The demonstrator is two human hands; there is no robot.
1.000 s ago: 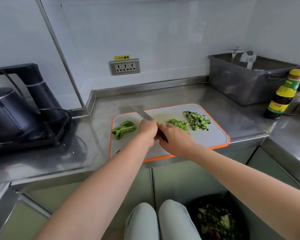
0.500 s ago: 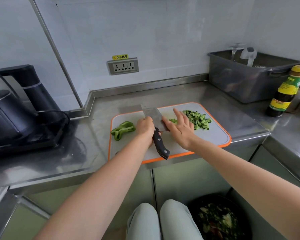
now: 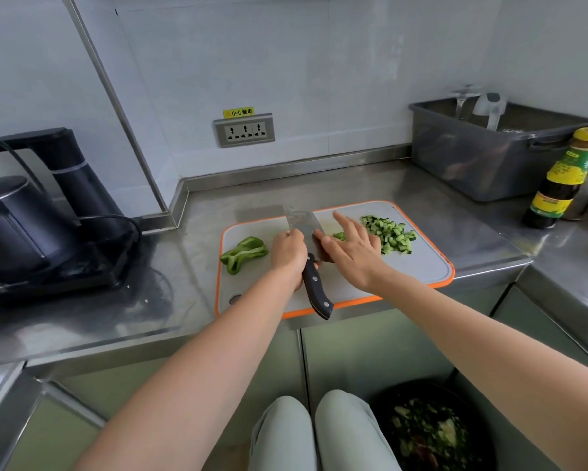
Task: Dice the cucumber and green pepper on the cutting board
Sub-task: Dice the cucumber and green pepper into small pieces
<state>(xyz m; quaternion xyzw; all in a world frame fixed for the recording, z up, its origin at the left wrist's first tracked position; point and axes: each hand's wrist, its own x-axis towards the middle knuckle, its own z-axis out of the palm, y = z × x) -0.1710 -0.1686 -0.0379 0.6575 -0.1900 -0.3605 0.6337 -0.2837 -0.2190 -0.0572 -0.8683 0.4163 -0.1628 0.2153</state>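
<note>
Counter (image 3: pixel 353 185): stainless steel, in a white-walled corner; black kettle (image 3: pixel 13 226) at far left.
Cutting board (image 3: pixel 421 263): grey with an orange rim, at the counter's front edge.
Green pepper (image 3: pixel 245 253): one uncut piece on the board's left part, apart from both hands.
Left hand (image 3: pixel 287 254): fingers curled round the knife (image 3: pixel 313 283) where blade meets handle. The blade points away and the handle end reaches the board's front rim.
Right hand (image 3: pixel 353 256): fingers straight, laid against the blade's right face; grasps nothing.
Diced pepper (image 3: pixel 339 236): small pile just behind the right hand, mostly hidden.
Diced cucumber (image 3: pixel 389 234): heap on the board's right part; appears fully cut.
Right end: grey bin (image 3: pixel 472 164) at the wall, sauce bottle (image 3: pixel 557 185) beside it.
Step in hand: judged a pause in dicing the pepper, with clinging bits wiped off the blade.
Next move: probably the knife goes to the right hand and the uncut piece comes to centre. Fingers must stay clear of the edge.
Change: one second earlier the right hand held the knife and the left steadied pepper. Half a second earlier the hands stood much as now.
</note>
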